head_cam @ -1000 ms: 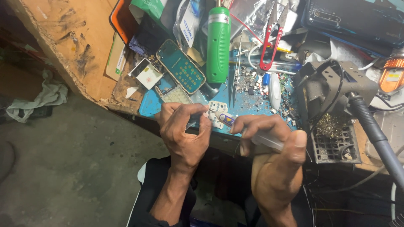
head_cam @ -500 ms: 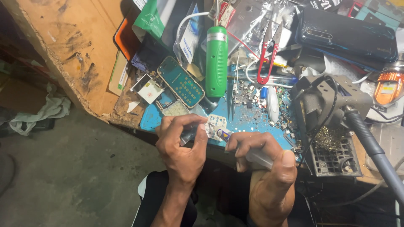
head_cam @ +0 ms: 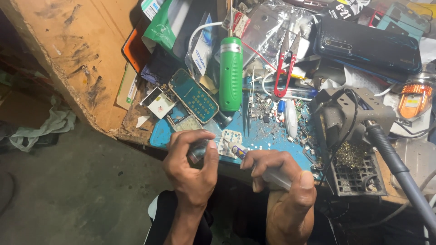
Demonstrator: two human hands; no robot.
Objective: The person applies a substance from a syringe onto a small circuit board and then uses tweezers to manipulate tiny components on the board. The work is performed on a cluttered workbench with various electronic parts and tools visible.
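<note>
The left hand (head_cam: 190, 170) is curled shut around a small grey part (head_cam: 198, 150), pinching it between thumb and fingertips at the near edge of the tabletop (head_cam: 91, 54). The right hand (head_cam: 281, 181) is closed on a clear plastic syringe (head_cam: 272, 174), whose blue-collared tip (head_cam: 239, 151) points toward the left hand, close to the part but, as far as I can tell, not touching it. Just beyond the two hands, on the blue work mat (head_cam: 268, 136), lies a small white keypad board (head_cam: 229, 138), with loose screws and chips scattered farther out from the right hand.

Ahead of the left hand sits a teal phone circuit board (head_cam: 194, 96); beyond the gap between the hands lies a green gas torch (head_cam: 230, 72) with tweezers (head_cam: 250, 102) alongside it. Red-handled snips (head_cam: 284, 68) lie farther out from the right hand, and a soldering iron stand (head_cam: 354, 149) sits off to that hand's outer side, brass wool in its tray.

To do this well, I would judge, the left hand should keep the part still and turned toward the light, braced against the tabletop edge. The right hand should bring the tip in slowly and press out only a tiny bead, since excess would spread over the small part.
</note>
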